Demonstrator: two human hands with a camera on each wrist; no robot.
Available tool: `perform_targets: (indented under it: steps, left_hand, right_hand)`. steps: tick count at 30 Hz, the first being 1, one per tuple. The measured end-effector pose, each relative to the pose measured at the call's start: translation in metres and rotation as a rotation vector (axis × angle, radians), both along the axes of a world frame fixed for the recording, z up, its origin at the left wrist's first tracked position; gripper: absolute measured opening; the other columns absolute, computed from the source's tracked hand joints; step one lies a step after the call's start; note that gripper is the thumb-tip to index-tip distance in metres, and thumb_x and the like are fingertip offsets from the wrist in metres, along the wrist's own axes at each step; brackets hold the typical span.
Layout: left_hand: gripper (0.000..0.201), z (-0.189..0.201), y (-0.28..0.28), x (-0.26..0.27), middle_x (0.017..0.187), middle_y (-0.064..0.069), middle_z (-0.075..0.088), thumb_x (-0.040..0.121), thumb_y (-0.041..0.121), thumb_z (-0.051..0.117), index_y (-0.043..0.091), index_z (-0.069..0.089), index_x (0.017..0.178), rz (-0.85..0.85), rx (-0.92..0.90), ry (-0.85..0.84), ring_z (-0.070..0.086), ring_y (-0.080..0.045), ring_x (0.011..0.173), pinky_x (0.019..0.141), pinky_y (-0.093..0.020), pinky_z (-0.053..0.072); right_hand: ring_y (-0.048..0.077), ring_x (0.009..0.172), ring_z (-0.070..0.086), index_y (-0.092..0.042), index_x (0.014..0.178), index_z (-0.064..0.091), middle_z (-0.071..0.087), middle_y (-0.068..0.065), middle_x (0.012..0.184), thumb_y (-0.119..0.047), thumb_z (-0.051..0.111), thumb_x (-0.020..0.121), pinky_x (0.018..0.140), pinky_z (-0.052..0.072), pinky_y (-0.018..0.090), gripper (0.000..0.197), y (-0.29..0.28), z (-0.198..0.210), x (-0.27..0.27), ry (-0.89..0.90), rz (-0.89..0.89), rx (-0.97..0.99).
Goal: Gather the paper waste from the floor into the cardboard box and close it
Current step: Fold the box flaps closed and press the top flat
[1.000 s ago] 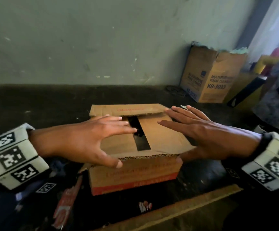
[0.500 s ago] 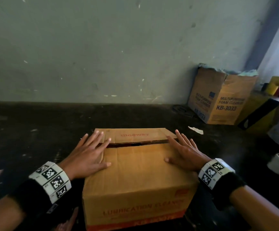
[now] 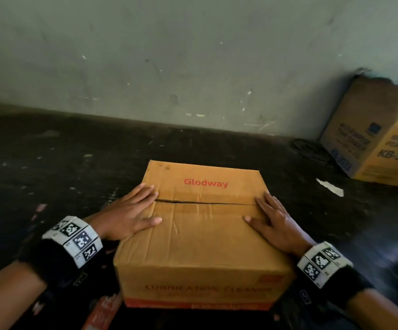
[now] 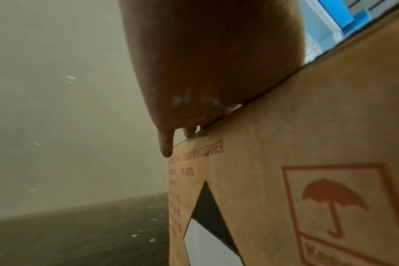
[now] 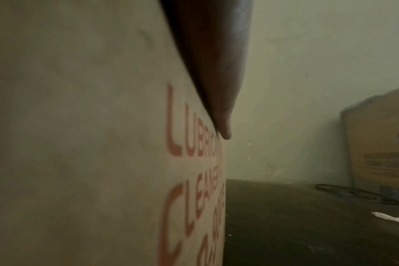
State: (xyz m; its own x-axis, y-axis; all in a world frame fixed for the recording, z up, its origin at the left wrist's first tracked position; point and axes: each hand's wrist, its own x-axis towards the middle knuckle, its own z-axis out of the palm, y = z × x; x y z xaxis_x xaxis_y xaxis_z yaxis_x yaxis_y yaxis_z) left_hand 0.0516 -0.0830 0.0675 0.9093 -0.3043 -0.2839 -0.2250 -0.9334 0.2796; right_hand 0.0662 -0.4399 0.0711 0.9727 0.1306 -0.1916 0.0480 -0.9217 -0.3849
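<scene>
A: What is shown at the left?

B: The left hand [image 3: 131, 214] is laid flat on the left edge of the cardboard box [image 3: 200, 236], fingers spread and straight, nothing being pinched; in the left wrist view the palm is seen pressed on the top edge while one finger overhangs the side wall.

A: And where is the box placed in relation to both hands?

B: It is set on the dark floor [image 3: 62, 163], directly ahead and between the hands, so neither is nearer. The seam [image 3: 205, 203] between the two top flaps is run from left to right, from one hand's fingertips to the other's; a thin dark gap is left open along it.

A: The right side?

B: The right hand [image 3: 278, 225] is likewise spread flat on the right edge, holding nothing. Beyond it a white paper scrap [image 3: 330, 186] is left on the floor, well apart from the box, near a second carton [image 3: 378, 139] stood against the wall [image 3: 193, 55].

A: What is contained?

B: The contents of the closed box cannot be seen, and what the second carton holds cannot be told. The closing is judged nearly finished, though one scrap is not yet gathered.
</scene>
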Motion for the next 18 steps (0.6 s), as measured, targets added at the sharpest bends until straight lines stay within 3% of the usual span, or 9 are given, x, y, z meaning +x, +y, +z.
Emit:
perform_targets:
  steps: [7, 15, 18]
  left_hand:
    - [0.123, 0.006, 0.024, 0.022, 0.152, 0.019, -0.02, 0.044, 0.099, 0.001, 0.032, -0.006, 0.147, 0.02, 0.014, 0.0, -0.028, 0.002, 0.132, 0.115, -0.043, 0.002]
    - [0.123, 0.009, 0.06, 0.037, 0.151, 0.02, -0.021, 0.044, 0.099, 0.006, 0.033, -0.007, 0.146, 0.063, 0.005, 0.049, -0.026, 0.002, 0.13, 0.115, -0.046, 0.003]
    - [0.126, 0.008, 0.068, 0.043, 0.151, 0.021, -0.021, 0.042, 0.1, 0.009, 0.03, -0.01, 0.146, 0.086, -0.028, 0.061, -0.017, 0.001, 0.135, 0.117, -0.045, 0.005]
  right_hand:
    - [0.024, 0.147, -0.009, -0.022, 0.152, 0.006, -0.009, 0.003, 0.16, -0.063, 0.042, 0.088, 0.118, 0.007, 0.043, 0.084, 0.029, 0.004, 0.024, 0.03, 0.015, -0.038]
    - [0.027, 0.147, -0.012, -0.02, 0.152, 0.005, -0.012, 0.005, 0.16, -0.063, 0.04, 0.089, 0.118, 0.006, 0.043, 0.084, 0.069, 0.003, 0.035, 0.028, 0.011, -0.016]
    - [0.028, 0.146, -0.012, -0.019, 0.152, 0.004, -0.011, 0.006, 0.16, -0.064, 0.038, 0.089, 0.118, 0.007, 0.044, 0.085, 0.076, 0.002, 0.036, 0.029, 0.01, -0.049]
